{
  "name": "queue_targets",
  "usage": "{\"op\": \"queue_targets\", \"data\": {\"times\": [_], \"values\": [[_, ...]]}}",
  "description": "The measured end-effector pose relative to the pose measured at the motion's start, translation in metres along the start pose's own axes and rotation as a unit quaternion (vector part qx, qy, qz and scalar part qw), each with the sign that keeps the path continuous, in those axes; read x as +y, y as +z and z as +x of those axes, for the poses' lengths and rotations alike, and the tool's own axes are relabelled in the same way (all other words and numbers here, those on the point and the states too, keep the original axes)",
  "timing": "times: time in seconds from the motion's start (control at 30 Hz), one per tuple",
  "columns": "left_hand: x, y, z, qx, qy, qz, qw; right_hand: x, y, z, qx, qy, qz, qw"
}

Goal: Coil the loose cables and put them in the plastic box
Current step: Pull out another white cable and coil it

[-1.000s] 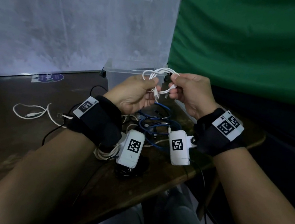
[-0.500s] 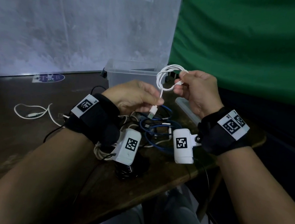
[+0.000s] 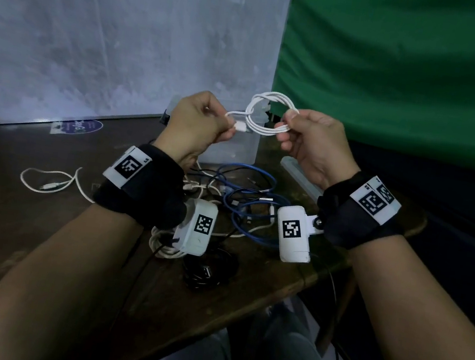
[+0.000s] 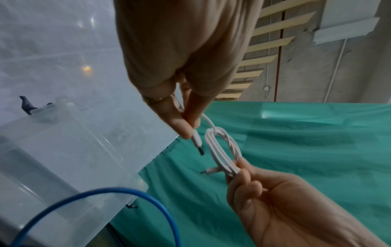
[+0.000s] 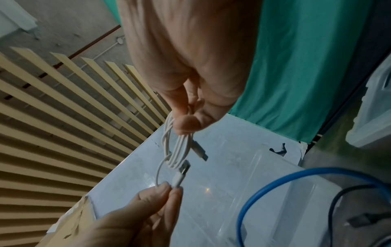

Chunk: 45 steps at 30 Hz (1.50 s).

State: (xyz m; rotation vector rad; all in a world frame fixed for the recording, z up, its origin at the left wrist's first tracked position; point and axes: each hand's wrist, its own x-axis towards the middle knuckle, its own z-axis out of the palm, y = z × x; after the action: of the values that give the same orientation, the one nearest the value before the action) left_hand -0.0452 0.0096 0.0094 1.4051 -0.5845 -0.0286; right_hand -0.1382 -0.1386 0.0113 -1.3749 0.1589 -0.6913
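Note:
A white USB cable (image 3: pixel 270 114) hangs in a small coil of several loops between my two hands, above the table. My right hand (image 3: pixel 309 141) pinches the coil (image 4: pixel 222 150) at one side, and one plug sticks out by its fingers. My left hand (image 3: pixel 198 125) pinches the cable's other plug end (image 5: pixel 180 175), whose tail wraps once round the coil (image 5: pixel 177 150). The clear plastic box (image 3: pixel 234 149) stands open just behind and below the hands (image 4: pixel 63 150).
On the dark wooden table (image 3: pixel 10 224) lies a tangle of blue (image 3: pixel 250 209), black (image 3: pixel 208 270) and white cables under my wrists. A loose white cable (image 3: pixel 50 181) lies to the left. The box lid (image 3: pixel 300 179) rests to the right, near the table edge.
Both hands rose. The left hand let go of the coil, took the free plug end, pulled it down and then brought it up to the left round the coil held by the right hand.

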Motion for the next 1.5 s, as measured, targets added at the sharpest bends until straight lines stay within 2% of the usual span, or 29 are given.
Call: {"op": "queue_targets", "data": {"times": [0.07, 0.13, 0.2, 0.27, 0.37, 0.47, 0.83, 1.0, 1.07, 1.13, 1.2, 1.27, 1.33, 1.5], "values": [[-0.001, 0.004, -0.001, 0.019, 0.014, -0.043, 0.999, -0.002, 0.003, -0.001, -0.010, 0.007, 0.026, 1.000], [-0.001, 0.007, -0.003, 0.017, -0.001, -0.105, 0.994, -0.003, 0.004, -0.001, -0.017, 0.013, 0.041, 0.999], [0.000, 0.010, -0.005, -0.009, -0.039, -0.183, 0.982, -0.003, 0.006, 0.000, -0.017, 0.021, 0.042, 0.999], [0.001, 0.013, -0.009, -0.057, -0.078, -0.217, 0.971, -0.003, 0.006, 0.000, -0.009, 0.028, 0.048, 0.998], [-0.001, 0.018, -0.015, -0.115, -0.105, -0.184, 0.971, -0.003, 0.007, 0.002, 0.013, 0.032, 0.074, 0.997], [-0.005, 0.017, -0.017, -0.131, -0.114, -0.154, 0.973, -0.002, 0.006, 0.001, 0.021, 0.034, 0.085, 0.996], [0.001, 0.007, -0.018, -0.184, -0.109, -0.119, 0.970, -0.005, 0.006, -0.007, -0.075, 0.064, 0.157, 0.983], [0.001, 0.006, -0.017, -0.211, -0.110, -0.071, 0.969, -0.007, 0.005, -0.010, -0.085, 0.078, 0.129, 0.985], [0.001, 0.004, -0.013, -0.200, -0.114, -0.027, 0.973, -0.006, 0.005, -0.010, -0.079, 0.075, 0.103, 0.989], [0.002, 0.003, -0.010, -0.143, -0.114, 0.016, 0.983, -0.005, 0.004, -0.009, -0.082, 0.075, 0.068, 0.991], [0.005, 0.002, -0.008, -0.102, -0.129, 0.003, 0.986, -0.004, 0.004, -0.010, -0.096, 0.084, 0.022, 0.992], [0.007, 0.003, -0.007, -0.113, -0.149, -0.011, 0.982, -0.002, 0.006, -0.013, -0.119, 0.095, -0.025, 0.988], [0.003, 0.005, -0.008, -0.143, -0.146, 0.027, 0.979, 0.000, 0.008, -0.014, -0.138, 0.101, -0.053, 0.984], [-0.007, 0.009, -0.008, -0.144, -0.142, 0.034, 0.979, 0.000, 0.003, -0.014, -0.175, 0.096, -0.004, 0.980]]}}
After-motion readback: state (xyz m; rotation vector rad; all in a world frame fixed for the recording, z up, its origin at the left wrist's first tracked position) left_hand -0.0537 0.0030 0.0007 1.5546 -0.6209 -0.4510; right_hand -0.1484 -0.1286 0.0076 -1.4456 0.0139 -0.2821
